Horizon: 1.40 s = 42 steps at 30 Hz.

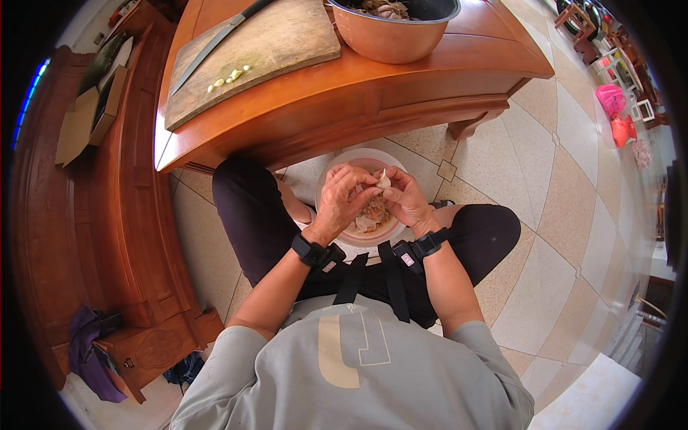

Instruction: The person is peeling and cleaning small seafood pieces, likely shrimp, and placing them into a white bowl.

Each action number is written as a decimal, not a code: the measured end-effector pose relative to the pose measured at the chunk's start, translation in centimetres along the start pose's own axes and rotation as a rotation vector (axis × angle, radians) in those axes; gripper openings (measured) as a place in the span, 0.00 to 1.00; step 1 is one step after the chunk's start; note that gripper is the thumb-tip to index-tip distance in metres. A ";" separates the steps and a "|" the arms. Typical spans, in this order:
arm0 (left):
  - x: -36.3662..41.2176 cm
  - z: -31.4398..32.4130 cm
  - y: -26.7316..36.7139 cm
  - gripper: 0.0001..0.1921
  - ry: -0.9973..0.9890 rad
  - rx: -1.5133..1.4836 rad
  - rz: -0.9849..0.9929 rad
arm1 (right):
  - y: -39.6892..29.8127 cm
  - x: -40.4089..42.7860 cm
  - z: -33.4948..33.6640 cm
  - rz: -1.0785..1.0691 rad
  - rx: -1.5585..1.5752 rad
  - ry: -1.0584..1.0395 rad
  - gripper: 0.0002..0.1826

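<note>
Between the fingertips of both hands is a pale garlic clove (pixel 384 181) with its skin on. My left hand (pixel 345 194) grips it from one side, my right hand (pixel 407 198) from the other. Directly below them, a round bin (pixel 395 156) with a pale rim stands on the floor between my knees. Garlic skins and scraps (pixel 371 219) lie inside it, partly hidden by my hands. On the wooden cutting board (pixel 285 43) several peeled garlic cloves (pixel 231 78) sit in a loose row, beside a kitchen knife (pixel 207 51) with a black handle.
A reddish-brown wooden table (pixel 408 91) holds the board and a copper-coloured pot (pixel 392 40) containing unpeeled garlic. To the left, a wooden bench (pixel 145 215) carries an open cardboard box (pixel 91 118). Plastic bags (pixel 613 99) lie far right on the tiled floor (pixel 484 156).
</note>
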State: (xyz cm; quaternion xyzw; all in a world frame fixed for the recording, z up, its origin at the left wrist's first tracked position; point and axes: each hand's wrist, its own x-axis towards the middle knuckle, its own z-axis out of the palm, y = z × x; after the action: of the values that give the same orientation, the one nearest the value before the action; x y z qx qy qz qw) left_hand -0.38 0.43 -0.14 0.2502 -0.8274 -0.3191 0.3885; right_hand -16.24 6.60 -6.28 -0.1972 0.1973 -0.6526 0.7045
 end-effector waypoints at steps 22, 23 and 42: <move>-0.4 0.2 -0.3 0.08 -0.025 0.015 -0.053 | -0.2 0.1 0.5 -0.076 -0.134 0.018 0.15; -0.4 0.2 -0.4 0.08 -0.027 0.008 -0.055 | -0.2 0.1 0.5 -0.080 -0.143 0.012 0.15; -0.5 0.4 -0.6 0.08 -0.060 -0.034 -0.012 | -0.5 0.0 1.2 -0.096 -0.226 0.030 0.15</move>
State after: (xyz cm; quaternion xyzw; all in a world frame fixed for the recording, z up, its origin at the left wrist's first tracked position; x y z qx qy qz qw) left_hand -0.32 0.50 -1.05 0.2387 -0.8318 -0.3426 0.3657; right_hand -16.04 6.61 -4.95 -0.2749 0.2703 -0.6619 0.6429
